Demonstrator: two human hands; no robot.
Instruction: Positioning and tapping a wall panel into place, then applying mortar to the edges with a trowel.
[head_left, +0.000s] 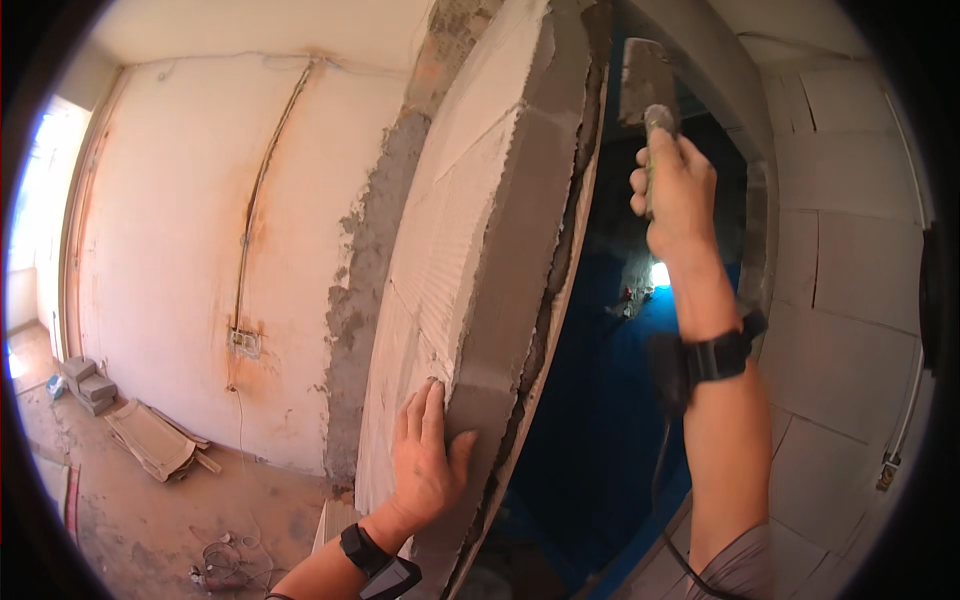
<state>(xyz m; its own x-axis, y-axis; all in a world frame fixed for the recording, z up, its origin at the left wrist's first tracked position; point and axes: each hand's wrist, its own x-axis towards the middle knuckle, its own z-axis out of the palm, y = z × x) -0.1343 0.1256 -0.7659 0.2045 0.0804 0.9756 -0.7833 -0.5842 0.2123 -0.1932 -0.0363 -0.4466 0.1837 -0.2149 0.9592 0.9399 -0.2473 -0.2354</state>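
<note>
In my raised right hand (683,190) is a trowel with a square, mortar-smeared blade (648,80), its handle wrapped by my closed fingers. The blade points upward, in front of the dark doorway and apart from the wall end. My left hand (430,450) lies against the wall end (510,270), a tall pale slab with grey mortar along its narrow face. The fingers reach onto its ridged pale side, near the corner, with the thumb spread away. Nothing shows in that hand. A ragged dark gap runs down the slab's right edge beside a thin strip.
Right of the slab opens a dark doorway (610,430) with blue lower surfaces and a bright light (659,274). A block wall (840,270) stands at far right. On the left floor lie grey blocks (90,385), flattened cardboard (155,440) and tangled cable (228,568).
</note>
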